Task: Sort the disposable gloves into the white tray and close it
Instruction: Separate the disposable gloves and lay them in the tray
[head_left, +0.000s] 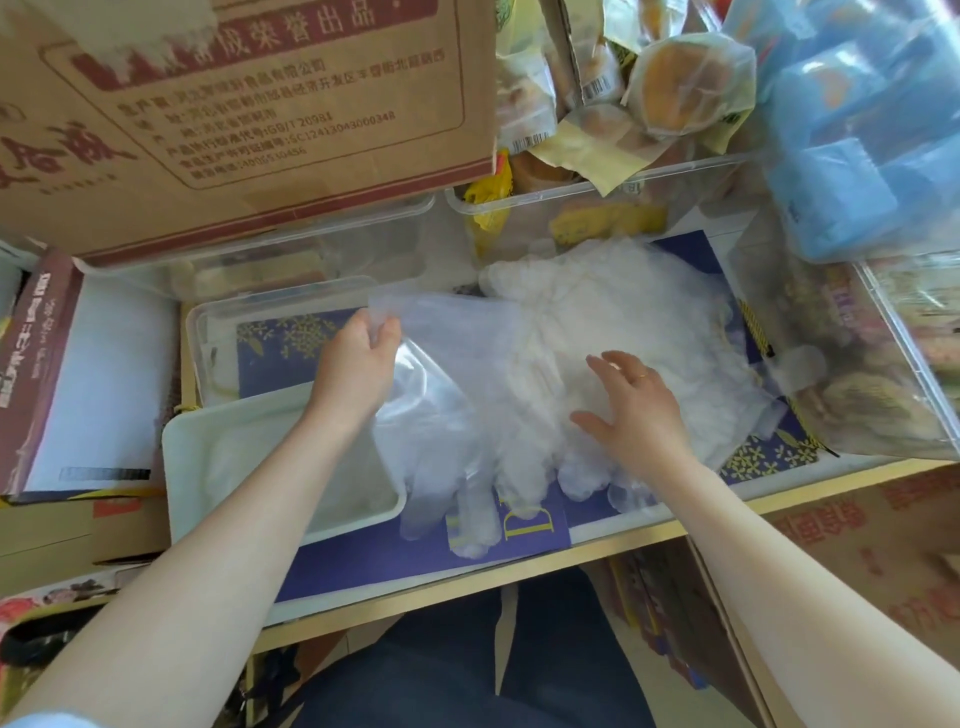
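Your left hand (358, 358) is pinching the cuff of one clear glove (447, 395) between thumb and fingers, and the glove is hanging down from that pinch with its fingers trailing past the near right corner of the white tray (179, 457) onto the blue mat (374, 561). Your right hand (631, 410) is spreading wide, fingers straight and gripping nothing, and it is hovering over or lightly touching the pile of gloves (597, 322); which of the two you cannot tell from here. That pile is lying toward the right side of the table (597, 553), just beside the tray, and some glove fingers are reaching close to the table's near edge. The tray is sitting at the left near edge, open, with something pale and filmy lying in its bottom. A clear lid (270, 322) is lying just behind the tray. A cardboard box (234, 114) is looming over the far left corner, and a clear bin (571, 208) of wrapped snacks is standing behind the pile.
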